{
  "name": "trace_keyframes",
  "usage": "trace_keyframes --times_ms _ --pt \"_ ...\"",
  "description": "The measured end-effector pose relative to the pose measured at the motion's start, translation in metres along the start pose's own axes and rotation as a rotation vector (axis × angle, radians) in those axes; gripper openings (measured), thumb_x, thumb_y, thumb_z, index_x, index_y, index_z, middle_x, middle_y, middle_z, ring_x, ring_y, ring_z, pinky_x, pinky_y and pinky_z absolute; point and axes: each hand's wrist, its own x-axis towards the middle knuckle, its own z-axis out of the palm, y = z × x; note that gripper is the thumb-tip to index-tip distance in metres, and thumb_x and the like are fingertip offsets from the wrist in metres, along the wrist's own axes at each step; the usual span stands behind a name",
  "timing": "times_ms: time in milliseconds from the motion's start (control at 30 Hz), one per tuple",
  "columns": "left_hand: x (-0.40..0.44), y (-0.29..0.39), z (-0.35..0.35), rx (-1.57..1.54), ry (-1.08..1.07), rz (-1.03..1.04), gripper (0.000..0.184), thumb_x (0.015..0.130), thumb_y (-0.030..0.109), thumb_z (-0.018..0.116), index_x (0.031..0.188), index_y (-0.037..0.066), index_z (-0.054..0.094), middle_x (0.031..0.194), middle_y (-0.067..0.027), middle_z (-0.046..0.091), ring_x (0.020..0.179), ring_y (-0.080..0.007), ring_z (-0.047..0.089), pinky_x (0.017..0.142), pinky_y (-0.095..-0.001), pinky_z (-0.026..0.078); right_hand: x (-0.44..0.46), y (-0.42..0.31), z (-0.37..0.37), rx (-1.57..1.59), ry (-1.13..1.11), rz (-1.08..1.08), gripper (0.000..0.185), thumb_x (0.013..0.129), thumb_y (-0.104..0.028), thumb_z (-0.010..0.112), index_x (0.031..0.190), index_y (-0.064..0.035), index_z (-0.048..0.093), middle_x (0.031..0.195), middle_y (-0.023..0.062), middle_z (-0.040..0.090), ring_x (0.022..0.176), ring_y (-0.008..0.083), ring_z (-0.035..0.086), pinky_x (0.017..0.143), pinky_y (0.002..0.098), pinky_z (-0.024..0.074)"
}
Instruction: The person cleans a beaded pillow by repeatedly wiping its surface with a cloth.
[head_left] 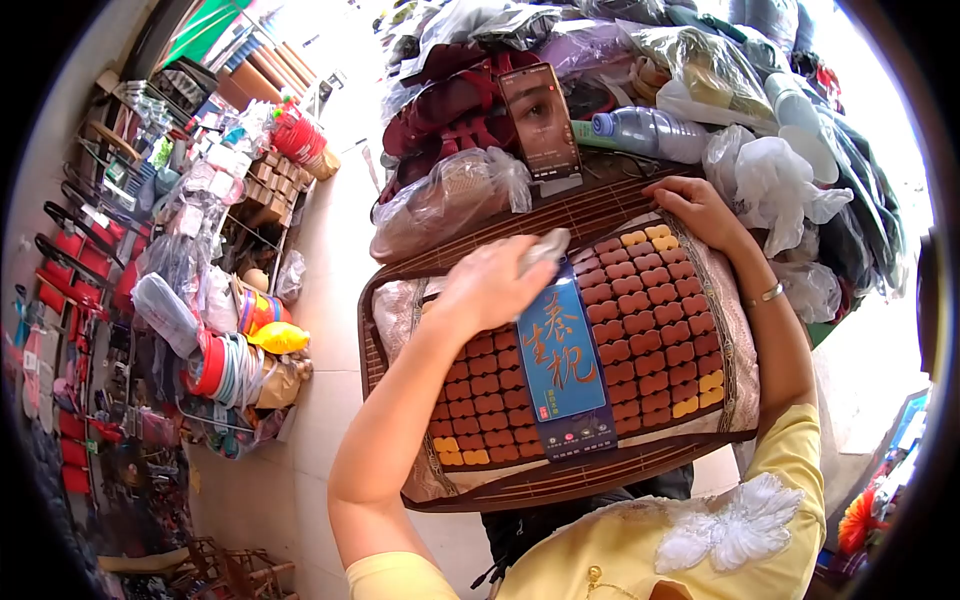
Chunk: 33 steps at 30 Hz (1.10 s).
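The left hand (pixel 482 285) clutches a pale cloth (pixel 546 252) over the tiled health pillow (pixel 655 330); the right hand (pixel 697 208) lies at its far edge, grip unclear to me.

Brown-and-yellow tiled pillow (pixel 648 335), blue label (pixel 558 350), yellow shirt (pixel 570 555)

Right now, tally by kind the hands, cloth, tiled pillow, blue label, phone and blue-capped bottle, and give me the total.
Hands (left hand, right hand): 2
Grey cloth: 1
Tiled pillow: 1
Blue label: 1
Phone: 1
Blue-capped bottle: 1
Total: 7
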Motion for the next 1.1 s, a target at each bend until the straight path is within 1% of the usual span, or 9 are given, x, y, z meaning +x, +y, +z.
trace_keyframes --times_ms 100,167,367,500,667,767,900,1033,1100 --pt "0.017 0.05 0.004 -0.095 -0.13 0.105 0.069 0.094 0.052 0.049 0.144 0.004 0.044 0.129 -0.0193 0.059 0.116 -0.0295 0.059 0.099 -0.0424 0.046 0.001 0.005 0.001 0.031 -0.022 0.021 0.032 0.098 -0.021 0.054 0.112 0.0051 0.068 0.1 0.0068 0.069 0.092 0.0113 0.059 0.086 0.0279 0.0478" --pt "0.03 0.071 0.031 -0.024 0.069 0.282 0.069 0.094 0.048 0.048 0.144 0.002 0.042 0.141 -0.021 0.05 0.131 -0.0328 0.048 0.111 -0.0437 0.035 0.002 0.007 0.002 0.021 0.007 -0.032 0.034 0.097 -0.023 0.055 0.112 0.0041 0.069 0.102 0.0108 0.072 0.094 0.0139 0.063 0.085 0.0299 0.0499" --pt "0.009 0.081 0.039 0.067 0.209 0.541 0.064 0.093 0.041 0.053 0.143 0.004 0.044 0.145 -0.0232 0.046 0.134 -0.0358 0.045 0.113 -0.0449 0.035 0.001 0.006 0.0 -0.019 0.018 -0.062 0.033 0.097 -0.023 0.055 0.111 0.0039 0.069 0.102 0.0112 0.072 0.094 0.0149 0.064 0.086 0.0306 0.05" --pt "-0.032 0.03 0.024 0.129 0.264 0.371 0.059 0.092 0.039 0.056 0.139 0.004 0.049 0.139 -0.0235 0.052 0.13 -0.0376 0.049 0.111 -0.0472 0.037 0.0 0.006 0.0 -0.003 0.01 -0.022 0.035 0.097 -0.025 0.055 0.111 0.0044 0.069 0.104 0.0134 0.072 0.095 0.0174 0.065 0.087 0.0309 0.0498" --pt "-0.031 -0.028 0.002 0.04 0.137 0.109 0.062 0.094 0.047 0.051 0.14 0.006 0.049 0.131 -0.0204 0.059 0.122 -0.0333 0.057 0.103 -0.0433 0.044 0.001 0.003 0.002 0.04 0.005 -0.016 0.033 0.098 -0.022 0.054 0.111 0.0055 0.067 0.1 0.0082 0.069 0.092 0.0126 0.06 0.085 0.0283 0.0483" --pt "0.0 0.012 -0.005 -0.007 -0.092 -0.021 0.064 0.095 0.052 0.048 0.14 0.006 0.049 0.128 -0.0186 0.061 0.118 -0.0309 0.059 0.098 -0.042 0.045 0.001 0.001 0.003 -0.004 0.023 -0.013 0.034 0.098 -0.022 0.054 0.112 0.0057 0.067 0.099 0.0082 0.07 0.092 0.0125 0.061 0.085 0.0277 0.0484" --pt "0.066 0.065 0.008 -0.171 -0.345 0.033 0.063 0.096 0.051 0.044 0.139 0.005 0.049 0.126 -0.0189 0.061 0.117 -0.0306 0.059 0.1 -0.0408 0.045 0.004 0.014 0.003 0.014 0.021 -0.015 0.034 0.097 -0.023 0.053 0.112 0.0046 0.068 0.101 0.0122 0.072 0.094 0.015 0.064 0.087 0.0302 0.0497" --pt "0.062 0.107 0.033 0.038 0.035 0.394 0.057 0.094 0.042 0.047 0.136 0.003 0.051 0.133 -0.0189 0.057 0.125 -0.0335 0.053 0.109 -0.0435 0.039 0.006 0.021 0.002 0.286 -0.03 0.019 0.033 0.101 -0.022 0.051 0.109 0.0055 0.068 0.097 0.007 0.071 0.091 0.0124 0.062 0.084 0.0293 0.0498" --pt "0.046 0.107 0.043 0.046 0.128 0.629 0.055 0.088 0.035 0.059 0.134 0.006 0.054 0.137 -0.0183 0.054 0.129 -0.0347 0.049 0.111 -0.045 0.036 0.007 0.025 0.0 0.306 -0.048 0.116 0.035 0.102 -0.024 0.052 0.11 0.0055 0.068 0.097 0.0055 0.07 0.091 0.0115 0.061 0.084 0.0287 0.0494"
